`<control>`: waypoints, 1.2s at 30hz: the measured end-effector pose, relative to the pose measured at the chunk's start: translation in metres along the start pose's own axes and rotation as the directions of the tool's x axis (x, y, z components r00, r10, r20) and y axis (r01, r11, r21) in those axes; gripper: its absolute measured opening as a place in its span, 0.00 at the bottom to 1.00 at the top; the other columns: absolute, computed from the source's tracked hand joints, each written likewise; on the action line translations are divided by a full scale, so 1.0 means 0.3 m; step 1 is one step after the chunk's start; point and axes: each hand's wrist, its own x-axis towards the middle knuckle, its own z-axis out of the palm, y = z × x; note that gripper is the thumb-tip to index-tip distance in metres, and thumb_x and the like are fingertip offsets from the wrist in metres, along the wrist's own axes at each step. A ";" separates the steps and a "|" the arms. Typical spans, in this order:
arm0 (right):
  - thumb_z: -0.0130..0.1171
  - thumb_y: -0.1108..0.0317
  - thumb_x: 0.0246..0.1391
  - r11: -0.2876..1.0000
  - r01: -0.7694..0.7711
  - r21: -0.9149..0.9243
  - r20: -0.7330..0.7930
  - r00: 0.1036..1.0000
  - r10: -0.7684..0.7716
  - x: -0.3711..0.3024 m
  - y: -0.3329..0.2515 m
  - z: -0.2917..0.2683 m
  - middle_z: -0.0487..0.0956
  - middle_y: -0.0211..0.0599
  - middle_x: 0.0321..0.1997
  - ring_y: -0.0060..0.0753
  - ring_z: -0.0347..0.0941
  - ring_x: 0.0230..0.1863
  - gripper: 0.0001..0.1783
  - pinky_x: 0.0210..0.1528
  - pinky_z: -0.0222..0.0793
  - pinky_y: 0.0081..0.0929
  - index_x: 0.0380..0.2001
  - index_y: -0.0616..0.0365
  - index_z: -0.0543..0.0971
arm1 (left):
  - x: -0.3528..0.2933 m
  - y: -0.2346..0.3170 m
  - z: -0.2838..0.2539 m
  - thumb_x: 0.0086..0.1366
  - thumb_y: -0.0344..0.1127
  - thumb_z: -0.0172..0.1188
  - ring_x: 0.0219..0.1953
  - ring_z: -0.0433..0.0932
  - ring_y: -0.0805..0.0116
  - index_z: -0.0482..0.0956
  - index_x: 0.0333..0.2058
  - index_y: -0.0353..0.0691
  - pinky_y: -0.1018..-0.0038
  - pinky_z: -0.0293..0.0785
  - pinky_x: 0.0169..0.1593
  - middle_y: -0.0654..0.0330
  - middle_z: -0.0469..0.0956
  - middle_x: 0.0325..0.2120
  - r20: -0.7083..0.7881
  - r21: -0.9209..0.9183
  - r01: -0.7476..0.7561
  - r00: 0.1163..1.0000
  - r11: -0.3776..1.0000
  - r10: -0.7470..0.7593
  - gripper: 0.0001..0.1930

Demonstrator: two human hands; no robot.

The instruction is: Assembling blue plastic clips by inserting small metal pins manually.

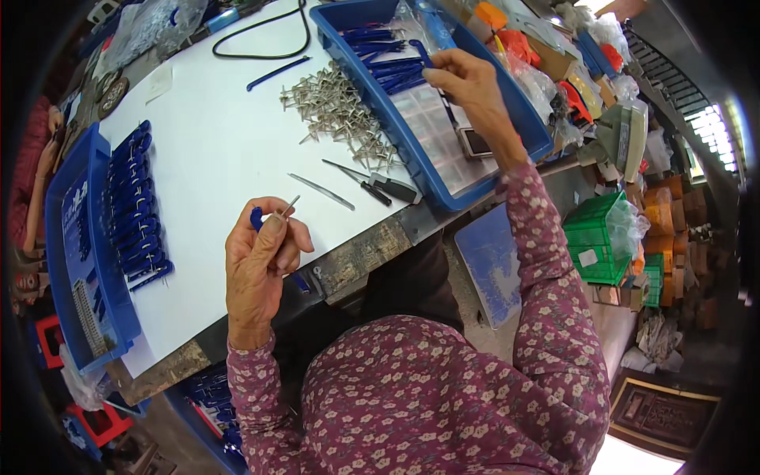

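Observation:
Over the near edge of the white-covered table, my left hand (pixel 260 257) is closed, pinching a small metal pin (pixel 292 205) between thumb and finger. A curved blue plastic piece (pixel 256 218) also shows in that hand; the rest of it is hidden. My right hand (pixel 475 89) reaches into a blue tray (pixel 368 83), its thumb and fingers closed on a long blue plastic piece (pixel 420 53). Beside that hand, several similar blue pieces (pixel 384 59) lie in the tray. A heap of metal pins (pixel 336 111) spreads along the tray's left side.
A screwdriver (pixel 393 188) and tweezers (pixel 321 191) lie near the table's front edge. Assembled blue pieces (pixel 136 206) stand in a row beside another blue tray (pixel 99 261). A black loop (pixel 265 55) lies at the back. At far left another person's arm (pixel 39 186) shows.

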 end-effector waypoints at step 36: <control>0.50 0.68 0.55 -0.041 -0.691 0.722 0.692 0.719 0.059 -0.335 -0.127 0.500 0.65 0.27 0.24 0.08 0.52 0.16 0.21 0.15 0.49 0.04 0.47 0.73 0.65 | -0.015 -0.076 -0.009 0.62 0.33 0.50 0.15 0.58 0.85 0.71 0.43 0.26 0.88 0.53 0.18 0.60 0.73 0.19 -0.164 0.025 0.010 0.986 1.000 -0.006 0.15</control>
